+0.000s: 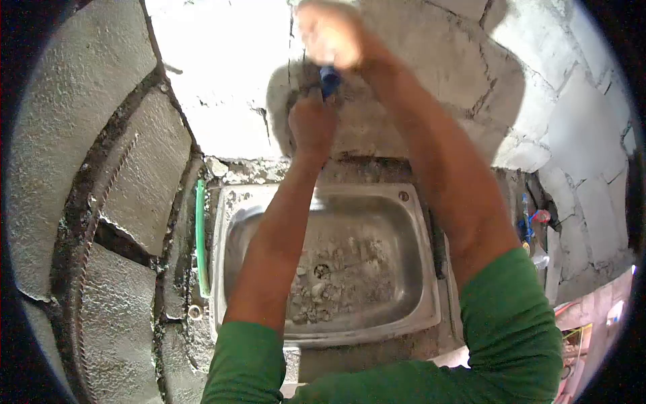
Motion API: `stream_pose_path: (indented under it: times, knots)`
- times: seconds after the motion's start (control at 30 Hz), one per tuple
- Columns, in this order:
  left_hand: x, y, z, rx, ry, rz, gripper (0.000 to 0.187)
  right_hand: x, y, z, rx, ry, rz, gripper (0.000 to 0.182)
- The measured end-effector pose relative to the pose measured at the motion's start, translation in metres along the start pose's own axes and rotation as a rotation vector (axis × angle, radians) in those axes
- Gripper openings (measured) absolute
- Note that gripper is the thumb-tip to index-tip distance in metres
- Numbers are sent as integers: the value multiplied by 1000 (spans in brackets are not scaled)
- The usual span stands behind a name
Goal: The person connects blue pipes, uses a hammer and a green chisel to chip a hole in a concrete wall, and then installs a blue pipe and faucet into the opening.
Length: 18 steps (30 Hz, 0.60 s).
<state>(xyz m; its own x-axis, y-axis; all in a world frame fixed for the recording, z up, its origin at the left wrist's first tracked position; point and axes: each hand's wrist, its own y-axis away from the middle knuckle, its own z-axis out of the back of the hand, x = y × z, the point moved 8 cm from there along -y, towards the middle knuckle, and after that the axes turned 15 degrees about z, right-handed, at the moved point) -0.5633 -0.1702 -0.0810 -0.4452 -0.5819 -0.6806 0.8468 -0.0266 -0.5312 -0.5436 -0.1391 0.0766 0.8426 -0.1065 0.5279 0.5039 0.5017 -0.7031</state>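
Observation:
Above the sink, at the stone wall [397, 114], my left hand [313, 128] is closed in a fist around the lower end of a short blue cylindrical piece [329, 79]. Its exact kind is not clear, and its far end is lost in the hand and the shadow. My right hand [330, 37] is just above the blue piece, smeared by motion and brightly lit. Whether it holds anything is hidden by the blur. Below both forearms lies a stainless steel sink [427, 283], with grey rubble [323, 296] scattered around its drain.
Rough stone slabs with dark joints line the left side, where a twisted steel bar [101, 222] runs. A green hose piece [200, 236] stands along the sink's left rim. To the right are small blue and red items [535, 219]. Broken mortar [252, 173] edges the sink's back.

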Motion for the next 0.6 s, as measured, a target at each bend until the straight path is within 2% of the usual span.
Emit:
stream_pose_path:
  times: [0.03, 0.07, 0.1, 0.13, 0.17, 0.2, 0.23, 0.3, 0.33, 0.4, 0.43, 0.5, 0.53, 0.6]
  knots:
    - [4, 6, -5, 56, 24, 16, 26, -23, 17, -9, 43, 62, -49, 18]
    - [7, 13, -8, 53, 24, 15, 26, -43, 37, -5, -128, 79, -307, 12]
    - [7, 25, 3, -101, 71, -46, 23, -43, 41, -10, -124, 77, -297, 12]
    - [0, 30, 21, -255, 121, -117, 21, -20, 35, -9, -106, 250, -43, 12]
    - [-4, 24, 24, -261, 122, -126, 21, 3, 32, -7, -87, 423, 209, 14]
    - [0, 20, 12, -94, 60, -51, 20, 10, 30, 3, -87, 331, 260, 16]
    - [7, 24, -1, 81, -3, 32, 19, 17, 33, 7, -113, 228, 171, 18]
    - [14, 23, -9, 69, 7, 54, 19, -6, 26, 15, -247, -159, -178, 8]
    - [15, 19, -10, 45, 22, 65, 19, -2, 27, 9, -251, -155, -173, 8]
    - [13, 18, -9, 51, 22, 48, 20, 9, 38, -1, -340, 13, -133, 25]
    - [14, 19, -10, 59, 19, 41, 20, 9, 41, -8, -263, 150, 11, 28]
    - [21, 22, -20, 120, 16, 67, 21, -9, 62, -17, -387, 295, -181, 26]
    - [27, 26, -27, 184, 14, 99, 21, -10, 64, -23, -390, 293, -181, 26]
    - [33, 32, -31, 173, 37, 86, 21, -23, 71, -28, -334, 389, -358, 23]
